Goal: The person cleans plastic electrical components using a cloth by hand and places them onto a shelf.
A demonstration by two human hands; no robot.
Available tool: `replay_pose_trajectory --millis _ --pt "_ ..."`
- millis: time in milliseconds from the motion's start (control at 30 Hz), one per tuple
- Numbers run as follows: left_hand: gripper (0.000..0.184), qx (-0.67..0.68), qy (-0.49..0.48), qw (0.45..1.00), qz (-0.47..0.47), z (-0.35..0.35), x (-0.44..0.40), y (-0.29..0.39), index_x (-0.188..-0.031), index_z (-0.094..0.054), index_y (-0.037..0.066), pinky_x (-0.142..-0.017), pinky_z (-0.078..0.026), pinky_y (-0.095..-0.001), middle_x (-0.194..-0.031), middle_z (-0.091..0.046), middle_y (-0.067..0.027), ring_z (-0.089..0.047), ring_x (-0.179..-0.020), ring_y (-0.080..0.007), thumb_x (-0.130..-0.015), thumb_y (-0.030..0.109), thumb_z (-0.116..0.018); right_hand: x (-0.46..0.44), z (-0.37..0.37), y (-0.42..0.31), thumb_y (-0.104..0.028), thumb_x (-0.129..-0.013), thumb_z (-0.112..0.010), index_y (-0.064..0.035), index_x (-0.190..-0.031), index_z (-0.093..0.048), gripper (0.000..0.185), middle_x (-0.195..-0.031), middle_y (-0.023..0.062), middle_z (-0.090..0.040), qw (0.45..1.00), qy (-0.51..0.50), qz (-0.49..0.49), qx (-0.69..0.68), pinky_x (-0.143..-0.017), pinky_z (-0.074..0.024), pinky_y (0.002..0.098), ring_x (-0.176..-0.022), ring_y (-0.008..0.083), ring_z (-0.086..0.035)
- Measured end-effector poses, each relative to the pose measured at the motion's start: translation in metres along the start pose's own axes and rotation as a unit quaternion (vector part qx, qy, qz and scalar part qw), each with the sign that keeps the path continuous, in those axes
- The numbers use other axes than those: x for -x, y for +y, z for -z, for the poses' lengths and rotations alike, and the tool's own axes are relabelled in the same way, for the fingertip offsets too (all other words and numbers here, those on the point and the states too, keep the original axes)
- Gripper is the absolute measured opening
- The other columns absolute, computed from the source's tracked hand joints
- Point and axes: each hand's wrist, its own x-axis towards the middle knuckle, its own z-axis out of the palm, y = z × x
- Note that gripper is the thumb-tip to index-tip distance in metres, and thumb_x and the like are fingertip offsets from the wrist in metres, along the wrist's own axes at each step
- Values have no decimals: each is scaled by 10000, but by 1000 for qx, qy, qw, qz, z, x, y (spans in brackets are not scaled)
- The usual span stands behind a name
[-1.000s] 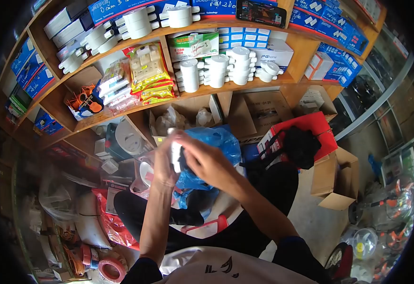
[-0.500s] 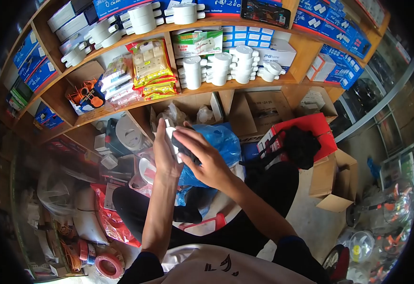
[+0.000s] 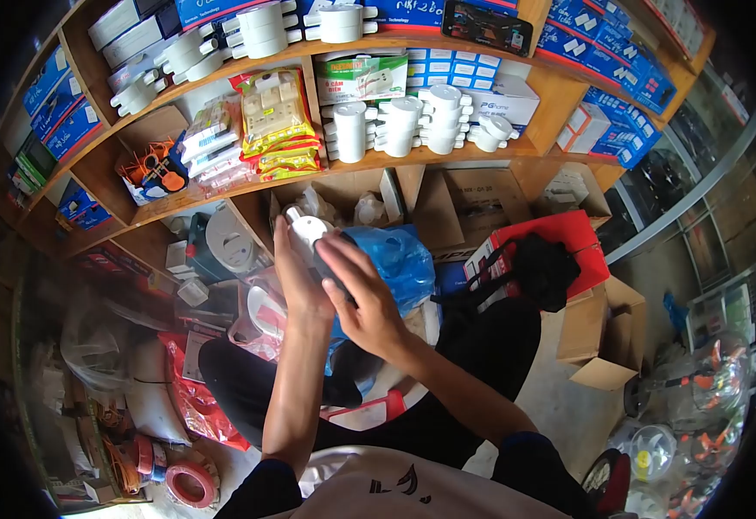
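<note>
In the upper middle of the head view, my left hand (image 3: 300, 281) is closed around a white round junction box (image 3: 310, 230) with a short pipe stub pointing up. Its flat round face is turned partly toward me. My right hand (image 3: 363, 298) lies against the right side of the box, fingers stretched out and thumb apart. Something dark shows between that hand and the box; I cannot make out what it is. Similar white junction boxes (image 3: 349, 134) stand stacked on the shelf ahead. A blue plastic bag (image 3: 400, 264) lies below and beyond my hands.
Wooden shelves (image 3: 222, 192) with packages and blue boxes curve across the front. A phone (image 3: 487, 28) leans on the top shelf. To the right are a red box (image 3: 587, 235) and an open cardboard box (image 3: 603, 333). Red tape rolls (image 3: 192, 483) lie at lower left.
The junction box has turned so that more of its round face shows. My right hand has shifted slightly down and left along it. The left hand keeps its grip.
</note>
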Motion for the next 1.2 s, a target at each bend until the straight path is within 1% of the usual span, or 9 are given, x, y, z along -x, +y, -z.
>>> replay_pose_trajectory --millis 67,300,567,700,733,833,967,1067,1200 --pt "379 62 -29 998 -10 1 15 -5 -1205 -642 45 -1023 -491 -395 -1148 -716 -97 -660 -1108 -244 -1066 338 -446 -6 8 7 -109 -1018 -619 17 -1475 -474 496 -1470 237 -502 999 43 -15 -10 -1137 -396 432 -1357 384 -502" --pt "433 -80 -46 996 -19 -16 25 9 -1268 -605 78 -1048 -467 -384 -1245 -680 -81 -629 -1179 -220 -1097 412 -388 -9 11 7 -143 -1000 -687 8 -1477 -465 548 -1385 191 -555 975 81 -144 -148 -1071 -437 369 -1264 272 -561" --pt "481 -94 91 984 -121 37 0 13 -981 -623 100 -742 -533 -282 -824 -636 -18 -651 -784 -141 -1028 566 -517 -17 21 -25 -168 -950 -735 2 -1417 -533 537 -1369 221 -571 992 -61 -52 -99 -1051 -475 412 -1241 369 -591" --pt "396 -310 87 935 -149 39 10 2 -1040 -611 79 -717 -497 -301 -892 -643 -41 -623 -786 -146 -1056 456 -491 -33 25 -30 -149 -951 -709 -3 -1460 -507 567 -1428 224 -542 998 -8 36 -43 -1094 -451 422 -1312 373 -549" --pt "399 -582 -79 745 -317 48 13 -7 -1136 -615 40 -781 -502 -311 -985 -648 -49 -611 -863 -145 -1047 411 -501 -36 20 -25 -135 -962 -682 5 -1457 -512 542 -1439 221 -542 998 -36 34 -27 -1109 -436 416 -1327 368 -544" --pt "404 -368 -81 903 -205 25 33 -21 -1252 -609 2 -822 -507 -277 -1083 -666 -40 -610 -965 -113 -1037 337 -536 -40 23 -22 -101 -980 -638 18 -1453 -517 502 -1491 223 -519 997 -62 17 -41 -1143 -413 424 -1392 379 -505" --pt "248 -232 -15 960 -153 9 10 -3 -1127 -625 32 -715 -497 -259 -939 -625 -1 -588 -813 -114 -1073 240 -503 -33 16 -15 -55 -977 -640 27 -1439 -529 482 -1512 210 -511 996 -70 30 -40 -1139 -433 436 -1406 394 -492" --pt "231 -373 20 899 -229 74 -30 4 -1094 -594 79 -647 -484 -305 -904 -571 -18 -547 -762 -122 -1088 269 -461 -13 -1 -21 -29 -957 -655 18 -1445 -524 507 -1511 206 -508 989 -116 82 32 -1177 -402 468 -1436 402 -455" --pt "327 -179 28 976 -124 6 13 -14 -1205 -582 41 -863 -511 -300 -1049 -621 -41 -606 -958 -136 -1103 315 -435 -21 7 -13 -29 -975 -622 19 -1450 -521 487 -1474 202 -549 998 -16 61 7 -1196 -367 478 -1429 384 -473"
